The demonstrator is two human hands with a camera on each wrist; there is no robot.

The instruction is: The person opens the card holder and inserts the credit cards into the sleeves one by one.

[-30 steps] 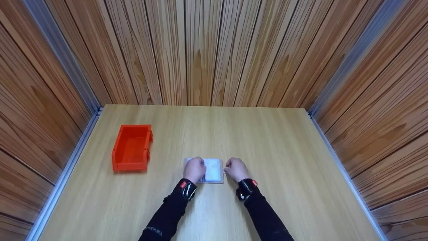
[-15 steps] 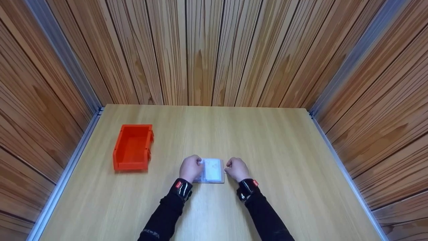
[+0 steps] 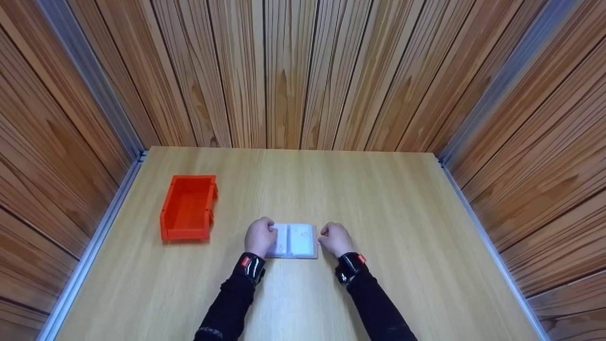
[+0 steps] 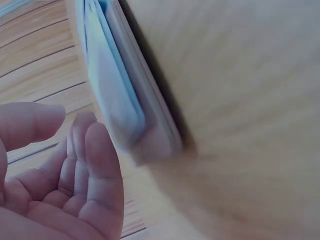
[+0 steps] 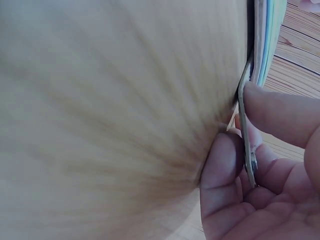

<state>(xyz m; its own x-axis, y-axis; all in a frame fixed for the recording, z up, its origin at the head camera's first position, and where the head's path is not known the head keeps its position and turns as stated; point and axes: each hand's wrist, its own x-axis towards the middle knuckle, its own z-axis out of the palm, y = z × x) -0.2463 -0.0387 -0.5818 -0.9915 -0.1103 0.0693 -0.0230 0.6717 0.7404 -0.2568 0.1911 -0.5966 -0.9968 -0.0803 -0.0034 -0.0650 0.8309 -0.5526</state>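
Observation:
A small card holder (image 3: 301, 240) with a beige-pink cover and bluish-white clear sleeves lies spread on the table, near the middle of the head view. My left hand (image 3: 258, 237) is at its left side, covering part of that edge. In the left wrist view, the thumb and loosely curled fingers stand apart, beside the sleeves (image 4: 112, 85), with nothing between them. At the opposite edge, my right hand (image 3: 336, 239) pinches the holder's narrow strap (image 5: 243, 112) between thumb and fingers. A metal snap (image 5: 254, 161) shows near the strap's end in the right wrist view.
An orange plastic bin (image 3: 188, 208) stands on the light wood table (image 3: 378, 199), left of the hands. Wood-plank walls (image 3: 284, 71) enclose the table at the back and both sides, with metal rails along the corners.
My left hand has moved left across the card holder to its left edge, uncovering the left sleeve. The right hand keeps its place at the strap.

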